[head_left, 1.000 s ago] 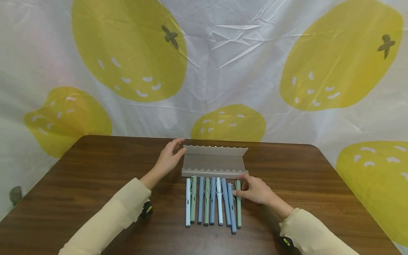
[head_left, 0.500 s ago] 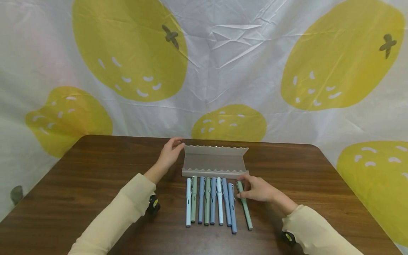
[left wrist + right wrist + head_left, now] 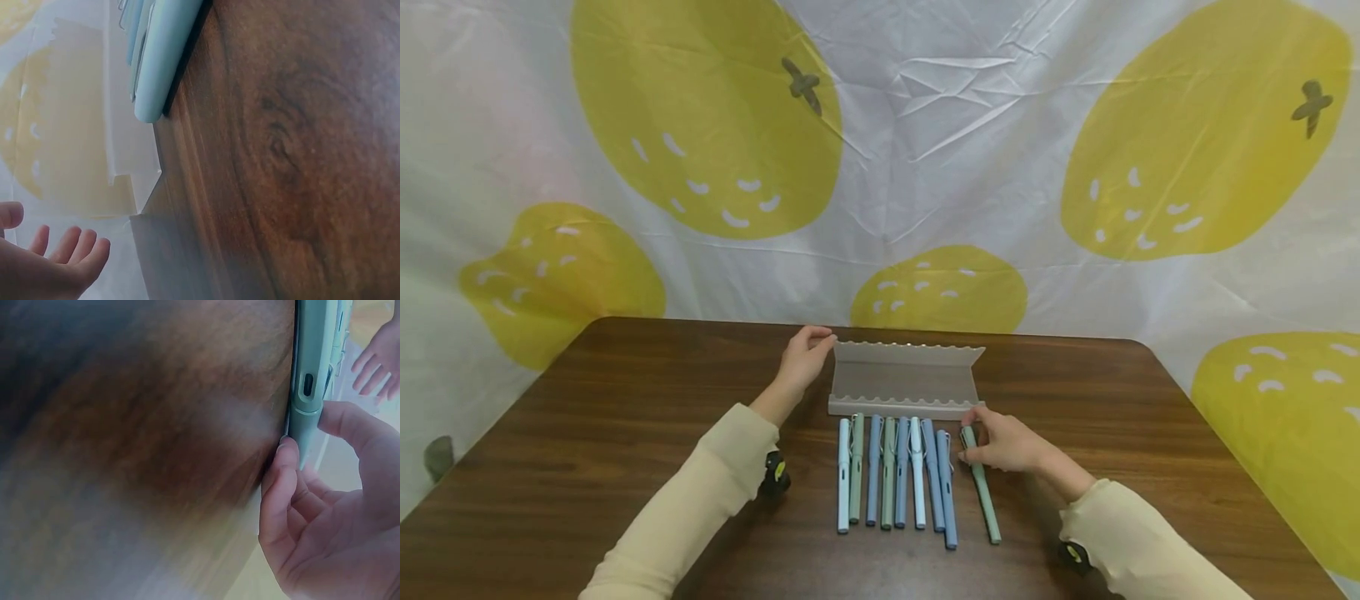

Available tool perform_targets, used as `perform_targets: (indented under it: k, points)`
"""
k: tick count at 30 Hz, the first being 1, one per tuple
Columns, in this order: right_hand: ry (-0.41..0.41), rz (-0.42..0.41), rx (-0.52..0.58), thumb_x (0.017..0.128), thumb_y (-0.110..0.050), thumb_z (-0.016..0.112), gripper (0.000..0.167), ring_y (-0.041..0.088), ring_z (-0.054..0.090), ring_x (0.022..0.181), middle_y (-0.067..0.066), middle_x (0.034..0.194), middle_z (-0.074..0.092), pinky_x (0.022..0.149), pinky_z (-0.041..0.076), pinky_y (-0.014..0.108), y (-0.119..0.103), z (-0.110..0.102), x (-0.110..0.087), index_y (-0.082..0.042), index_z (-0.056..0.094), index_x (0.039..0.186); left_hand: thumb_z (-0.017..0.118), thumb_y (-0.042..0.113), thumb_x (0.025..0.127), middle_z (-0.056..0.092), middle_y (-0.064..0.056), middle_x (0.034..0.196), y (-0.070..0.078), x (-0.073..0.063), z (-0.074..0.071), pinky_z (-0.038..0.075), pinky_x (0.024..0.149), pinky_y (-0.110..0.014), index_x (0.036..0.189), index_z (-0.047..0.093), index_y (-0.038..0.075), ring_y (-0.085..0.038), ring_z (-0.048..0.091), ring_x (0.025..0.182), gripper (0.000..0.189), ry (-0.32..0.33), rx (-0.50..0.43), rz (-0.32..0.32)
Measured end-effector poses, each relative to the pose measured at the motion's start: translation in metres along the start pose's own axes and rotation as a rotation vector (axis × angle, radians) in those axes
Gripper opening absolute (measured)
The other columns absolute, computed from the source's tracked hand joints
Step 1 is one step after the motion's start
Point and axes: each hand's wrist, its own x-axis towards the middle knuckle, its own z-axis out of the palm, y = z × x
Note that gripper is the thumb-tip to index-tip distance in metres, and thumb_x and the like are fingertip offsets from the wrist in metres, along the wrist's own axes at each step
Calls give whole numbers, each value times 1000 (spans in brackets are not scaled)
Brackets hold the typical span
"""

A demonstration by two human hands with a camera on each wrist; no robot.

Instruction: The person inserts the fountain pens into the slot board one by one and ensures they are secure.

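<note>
My right hand (image 3: 1003, 443) pinches a sage-green capped pen (image 3: 985, 500) near its far end, thumb on one side and fingers on the other. In the right wrist view, the green pen (image 3: 312, 356) shows its small ink window above the fingertips. It lies slanted on the table, apart from a row of blue, pale blue and green pens (image 3: 888, 483). Behind the row stands a grey translucent pen tray (image 3: 902, 382) with scalloped edges. My left hand (image 3: 802, 358) is at the tray's far left corner, its loose fingers holding nothing in the left wrist view.
The brown wooden table (image 3: 685, 375) stretches out on both sides of the tray. A white curtain (image 3: 925, 167) with yellow fruit prints hangs behind the table's far edge. Dark wrist cameras (image 3: 775, 475) sit under the pale yellow sleeves (image 3: 692, 500).
The green pen has moved right, away from the row, and its near end has swung outward with my right hand's grip. My left hand has shifted slightly at the tray's corner.
</note>
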Motion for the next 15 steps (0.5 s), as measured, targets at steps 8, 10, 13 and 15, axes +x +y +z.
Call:
perform_targets:
  k: [8,10,13,15]
  points:
    - [-12,-58,128,83,-10,59,34,18,49,48,5,66,51,43,43,31,5,-8,-5,-2,42,111,52,18,89,58,-17,104,0,-1,1,40,82,-41,106,55,0,-29,51,99,24,16,30,6]
    - [-8,-92,179,84,-9,59,35,18,49,49,6,69,52,43,43,30,7,-12,-5,-1,41,113,53,18,89,58,-17,103,0,-1,1,39,82,-41,103,55,1,-29,51,99,23,19,39,9]
    - [-3,-127,274,84,-7,58,38,18,47,49,9,74,53,44,42,30,8,-18,-4,0,38,116,53,18,89,58,-16,103,0,-1,2,39,82,-41,101,56,1,-28,51,101,21,23,50,9]
    - [9,-138,305,85,-7,58,40,19,46,50,11,76,53,44,41,30,8,-22,-4,0,37,117,53,17,89,58,-17,103,-1,0,3,39,82,-41,100,57,1,-29,51,101,21,22,54,8]
